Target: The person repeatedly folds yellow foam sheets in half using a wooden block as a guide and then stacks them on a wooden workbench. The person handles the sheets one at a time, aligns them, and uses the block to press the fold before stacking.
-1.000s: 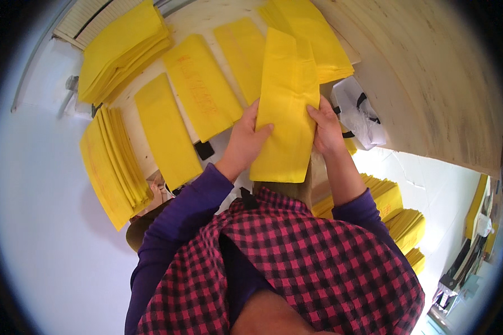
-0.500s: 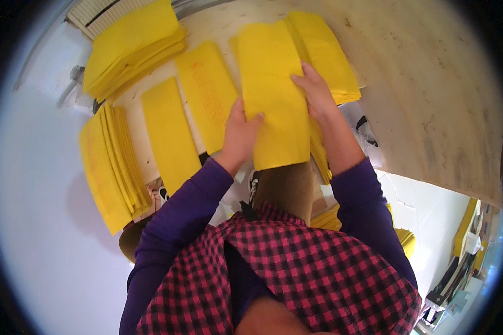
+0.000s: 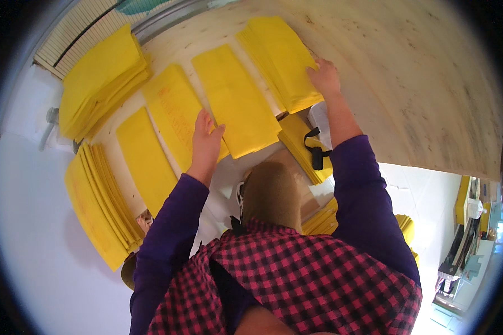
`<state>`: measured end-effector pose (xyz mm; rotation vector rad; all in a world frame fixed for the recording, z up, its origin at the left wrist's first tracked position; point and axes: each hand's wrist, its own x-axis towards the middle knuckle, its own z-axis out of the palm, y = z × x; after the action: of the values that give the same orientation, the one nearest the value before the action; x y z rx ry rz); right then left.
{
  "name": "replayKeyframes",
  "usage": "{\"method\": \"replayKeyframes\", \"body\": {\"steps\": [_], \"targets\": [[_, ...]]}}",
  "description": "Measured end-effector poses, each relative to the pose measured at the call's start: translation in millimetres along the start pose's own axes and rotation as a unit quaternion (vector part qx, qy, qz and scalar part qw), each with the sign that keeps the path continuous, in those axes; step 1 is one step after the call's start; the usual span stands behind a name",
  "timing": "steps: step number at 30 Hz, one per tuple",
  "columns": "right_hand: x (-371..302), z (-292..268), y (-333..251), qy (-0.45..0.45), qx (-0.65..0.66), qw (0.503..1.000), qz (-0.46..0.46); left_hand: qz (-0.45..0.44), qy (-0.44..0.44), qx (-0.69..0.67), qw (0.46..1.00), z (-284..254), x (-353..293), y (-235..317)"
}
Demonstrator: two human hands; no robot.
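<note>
A flat yellow folded cloth piece (image 3: 235,100) lies on the table in the middle of a row. Beside its left edge is my left hand (image 3: 205,142), thumb and fingers apart, holding nothing. My right hand (image 3: 324,81) is at the right edge of a yellow cloth stack (image 3: 282,61), its thumb and fingertips by the top piece and spread a little. Left of the middle piece lies a yellow piece with faint reddish marks (image 3: 176,111), then a plain yellow piece (image 3: 145,153).
A thick yellow pile (image 3: 100,78) stands at the far left, and a fanned yellow stack (image 3: 100,206) nearer on the left. The pale wooden tabletop (image 3: 408,84) stretches right. Below its near edge are more yellow pieces (image 3: 304,148), a black strap (image 3: 317,156) and my knee (image 3: 271,192).
The yellow piece that both hands held now lies on the table. My hands have parted, the right reaching to the right-hand stack. The view has shifted slightly.
</note>
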<state>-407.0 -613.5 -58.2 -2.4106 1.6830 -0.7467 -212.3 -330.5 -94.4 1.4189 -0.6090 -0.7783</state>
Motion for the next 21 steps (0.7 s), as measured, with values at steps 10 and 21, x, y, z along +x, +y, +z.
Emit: {"method": "replayKeyframes", "body": {"steps": [10, 21], "targets": [[35.5, -9.9, 16.0, -0.182, 0.051, 0.98, 0.059, -0.002, -0.02, 0.001, 1.0, 3.0, -17.8, 8.1], [46.4, 8.5, 25.8, -0.065, 0.09, 0.993, 0.028, -0.017, -0.036, -0.028, 0.999, 8.5, -25.9, 10.5]]}}
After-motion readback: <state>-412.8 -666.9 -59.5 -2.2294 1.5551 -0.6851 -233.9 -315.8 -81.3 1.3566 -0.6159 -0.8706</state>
